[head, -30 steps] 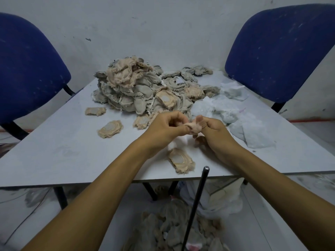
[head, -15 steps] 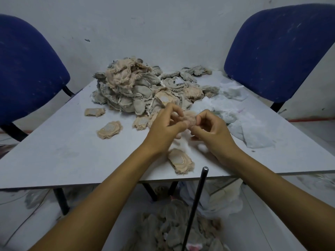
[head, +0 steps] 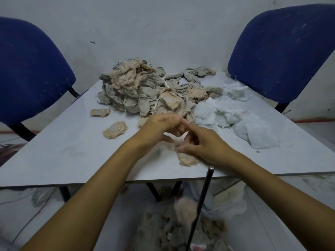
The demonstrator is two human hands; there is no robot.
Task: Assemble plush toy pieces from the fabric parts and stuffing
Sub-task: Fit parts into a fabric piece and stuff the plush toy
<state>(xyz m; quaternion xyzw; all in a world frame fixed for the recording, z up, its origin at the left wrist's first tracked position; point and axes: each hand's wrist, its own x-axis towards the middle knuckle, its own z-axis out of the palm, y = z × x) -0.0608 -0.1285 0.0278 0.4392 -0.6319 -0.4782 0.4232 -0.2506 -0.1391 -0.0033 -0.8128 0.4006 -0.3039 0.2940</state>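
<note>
A: Where is the piece [head: 187,158] lying?

B: Flat on the table [head: 72,151], near the front edge, half under the right hand [head: 203,145]. Only its ragged peach edge shows, so I cannot tell its long axis or which way it points.

A: And the right hand?

B: Thumb and a curled finger come together at the piece's upper edge; it looks like a pinch, though blur hides the contact. The index finger sticks out toward the left hand [head: 161,126].

A: The left one?

B: Just above and left of the piece, fingers curled inward, smeared by motion. Whether it holds anything, I cannot tell.

A: Other parts?

B: The pile [head: 145,91] sits at the far middle, stuffing [head: 235,116] to its right, two loose patches [head: 115,129] to its left. A dark rod [head: 201,205] rises at the near edge.

A: Any writing?

B: None readable.
</note>
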